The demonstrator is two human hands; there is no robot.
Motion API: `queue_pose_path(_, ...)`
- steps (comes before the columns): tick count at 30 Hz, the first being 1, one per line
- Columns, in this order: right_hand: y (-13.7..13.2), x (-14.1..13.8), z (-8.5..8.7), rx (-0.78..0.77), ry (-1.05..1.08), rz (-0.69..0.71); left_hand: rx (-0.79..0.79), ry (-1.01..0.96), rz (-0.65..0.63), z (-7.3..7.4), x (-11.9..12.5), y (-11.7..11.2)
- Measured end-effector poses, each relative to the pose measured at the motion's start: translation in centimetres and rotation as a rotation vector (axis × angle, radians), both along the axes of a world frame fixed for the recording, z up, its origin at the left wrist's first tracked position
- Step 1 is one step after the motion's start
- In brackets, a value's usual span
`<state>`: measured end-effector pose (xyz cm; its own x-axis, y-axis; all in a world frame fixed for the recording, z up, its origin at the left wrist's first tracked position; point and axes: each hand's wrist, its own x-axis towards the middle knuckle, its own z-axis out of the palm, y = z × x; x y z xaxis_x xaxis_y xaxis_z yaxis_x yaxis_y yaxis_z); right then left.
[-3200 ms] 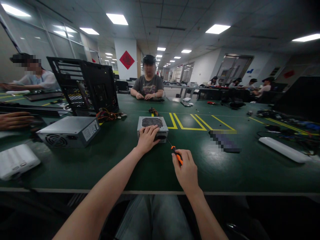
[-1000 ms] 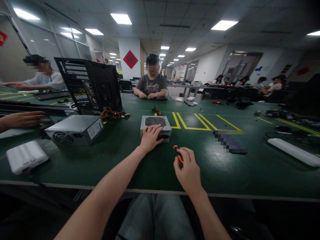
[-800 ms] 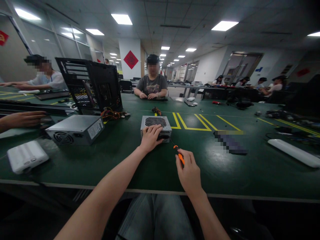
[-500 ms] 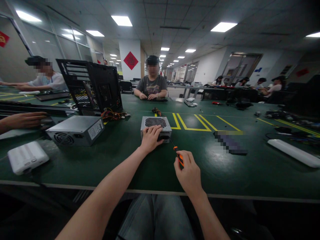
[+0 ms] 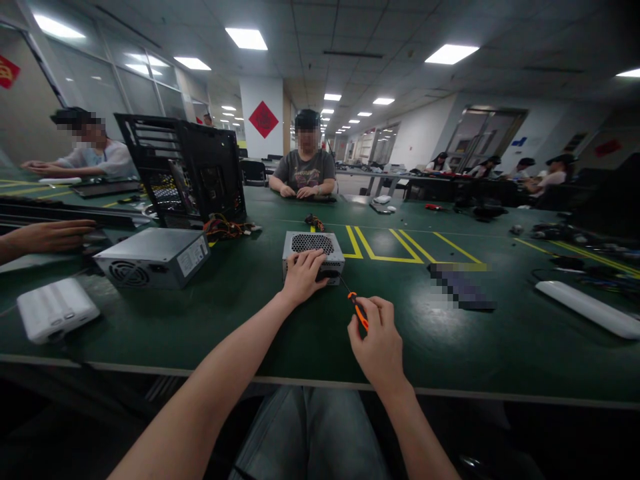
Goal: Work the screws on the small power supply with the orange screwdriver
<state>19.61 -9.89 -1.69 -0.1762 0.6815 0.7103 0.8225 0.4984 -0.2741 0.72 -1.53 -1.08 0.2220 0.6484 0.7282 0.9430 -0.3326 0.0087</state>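
Note:
A small grey computer power supply [image 5: 296, 257] with a honeycomb grille on top stands on the green table in front of me. My left hand [image 5: 306, 275] grips it, fingers over the top edge and thumb at the near side. My right hand [image 5: 376, 333] holds a screwdriver [image 5: 358, 311] by its orange-and-black handle. The shaft slants up and left to the near right part of the power supply. Its tip meets the casing close to my left thumb; the screw itself is too small to make out.
To the left are a second power supply [image 5: 155, 257], a white power bank [image 5: 57, 310] and a black computer case [image 5: 193, 173]. Another person's hand [image 5: 55, 235] is at the left edge. A white bar-shaped object [image 5: 585, 308] lies right. A person [image 5: 304, 170] sits opposite.
The fingers of my right hand have shifted slightly on the screwdriver handle. My left hand and the power supply stay in place. The person at far left has drawn their arms in.

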Motion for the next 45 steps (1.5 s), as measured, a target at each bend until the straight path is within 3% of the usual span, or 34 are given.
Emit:
queue_pose_path(5,0.23,0.06,-0.26,0.07,-0.006,0.098,-0.01,-0.006,0.008,-0.16,0.01,0.15)
queue_pose_path(14,0.39,0.74,-0.01,-0.079,0.178,-0.008,-0.006,0.006,0.016,-0.11,-0.05,0.14)
queue_pose_path(19,0.45,0.53,-0.06,-0.054,0.083,0.032,0.02,0.009,0.014,-0.16,0.04,0.19)
queue_pose_path(26,0.73,0.69,-0.43,0.099,0.019,0.087,0.022,0.009,0.006,-0.12,-0.05,0.11)
queue_pose_path(35,0.41,0.31,0.11,-0.023,0.122,-0.004,0.012,-0.009,0.004,-0.19,0.05,0.19)
queue_pose_path(45,0.82,0.78,-0.21,0.127,-0.022,0.117,0.01,-0.017,-0.005,-0.04,0.1,0.09)
